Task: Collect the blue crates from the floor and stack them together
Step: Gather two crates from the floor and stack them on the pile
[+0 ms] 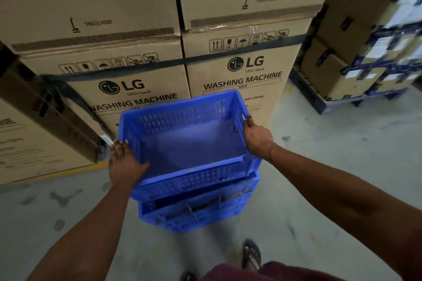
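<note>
An empty blue slotted crate (pixel 189 143) is held in the middle of the view, tilted slightly. My left hand (pixel 124 164) grips its left rim and my right hand (pixel 255 137) grips its right rim. Directly beneath it stands a lower blue crate (pixel 196 210) on the concrete floor, its top partly hidden by the held crate. Whether the two crates touch is unclear.
Large cardboard washing-machine boxes (pixel 239 80) stand stacked right behind the crates. A leaning brown carton (pixel 45 107) is at the left. Taped boxes on a blue pallet (pixel 356 70) sit at the right. My sandalled foot (pixel 251 255) is just behind the lower crate.
</note>
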Tool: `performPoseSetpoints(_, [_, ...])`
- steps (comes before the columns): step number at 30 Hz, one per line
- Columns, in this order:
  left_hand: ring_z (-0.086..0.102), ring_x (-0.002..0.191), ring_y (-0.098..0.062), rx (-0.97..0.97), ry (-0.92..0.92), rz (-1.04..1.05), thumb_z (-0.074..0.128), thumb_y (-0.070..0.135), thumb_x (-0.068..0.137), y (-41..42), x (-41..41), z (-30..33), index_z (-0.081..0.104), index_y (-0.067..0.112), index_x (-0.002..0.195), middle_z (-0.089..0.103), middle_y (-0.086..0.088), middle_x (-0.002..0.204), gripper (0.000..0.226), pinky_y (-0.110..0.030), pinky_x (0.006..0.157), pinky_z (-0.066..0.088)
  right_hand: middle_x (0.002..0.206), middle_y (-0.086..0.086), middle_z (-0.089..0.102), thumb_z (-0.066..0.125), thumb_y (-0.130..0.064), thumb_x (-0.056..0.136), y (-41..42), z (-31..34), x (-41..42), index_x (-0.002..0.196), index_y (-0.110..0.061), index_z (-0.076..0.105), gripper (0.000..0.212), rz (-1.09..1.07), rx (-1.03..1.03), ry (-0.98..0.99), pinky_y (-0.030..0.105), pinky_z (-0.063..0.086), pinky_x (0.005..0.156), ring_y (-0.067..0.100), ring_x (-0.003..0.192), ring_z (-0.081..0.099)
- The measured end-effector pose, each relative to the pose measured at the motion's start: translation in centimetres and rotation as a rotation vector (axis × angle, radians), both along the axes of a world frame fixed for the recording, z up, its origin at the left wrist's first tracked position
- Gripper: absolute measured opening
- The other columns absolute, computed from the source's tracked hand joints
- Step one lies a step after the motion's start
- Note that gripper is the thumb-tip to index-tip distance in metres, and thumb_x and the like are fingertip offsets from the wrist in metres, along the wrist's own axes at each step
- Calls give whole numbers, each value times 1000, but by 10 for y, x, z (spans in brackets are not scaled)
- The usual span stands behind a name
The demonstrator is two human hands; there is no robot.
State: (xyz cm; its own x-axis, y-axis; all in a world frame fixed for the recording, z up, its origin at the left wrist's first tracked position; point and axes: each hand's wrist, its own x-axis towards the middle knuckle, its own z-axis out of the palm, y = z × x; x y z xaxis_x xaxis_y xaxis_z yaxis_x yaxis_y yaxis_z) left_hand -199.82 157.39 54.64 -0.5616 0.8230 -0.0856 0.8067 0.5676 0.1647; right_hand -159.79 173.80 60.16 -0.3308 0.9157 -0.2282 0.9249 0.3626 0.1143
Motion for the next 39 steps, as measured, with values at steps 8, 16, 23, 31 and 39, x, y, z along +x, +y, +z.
performPoseSetpoints(8, [-10, 159, -27, -158, -35, -77, 46, 83, 86, 19, 38, 19, 1, 12, 164, -8, -8, 173, 115, -65, 121, 1, 168, 6, 14, 54, -10, 91, 5, 1, 13, 155, -5, 25, 71, -69, 15, 78, 51, 53, 81, 42, 111, 65])
performPoseSetpoints(16, [50, 138, -38, 316, -218, 141, 48, 73, 72, -52, 74, 15, 59, 9, 139, 42, -19, 158, 93, -57, 110, 40, 166, 15, 16, 60, -8, 87, -2, -4, 27, 152, 1, 28, 73, -5, 3, 2, 51, 55, 81, 44, 111, 65])
performPoseSetpoints(23, [50, 132, -44, 102, -185, 108, 59, 67, 72, -15, 34, 36, 61, 13, 135, 47, -25, 148, 83, -52, 103, 48, 169, 13, 6, 63, -17, 92, -19, 1, -2, 158, 1, 16, 83, -78, -6, -6, 47, 53, 83, 41, 115, 64])
performPoseSetpoints(31, [25, 149, -40, 63, -50, 291, 74, 57, 77, -45, 74, 19, 62, 19, 133, 19, -22, 166, 69, -55, 114, 28, 169, 12, 10, 44, -6, 97, -20, -4, 4, 158, 0, 15, 68, -18, -21, -43, 48, 53, 84, 40, 115, 65])
performPoseSetpoints(39, [6, 157, -35, 79, 7, 375, 61, 53, 84, -67, 85, 9, 61, 23, 137, 14, -23, 168, 61, -64, 117, 17, 163, 19, 27, 40, -5, 99, -15, 9, -8, 156, 3, 19, 62, -5, -3, -47, 50, 54, 90, 40, 118, 62])
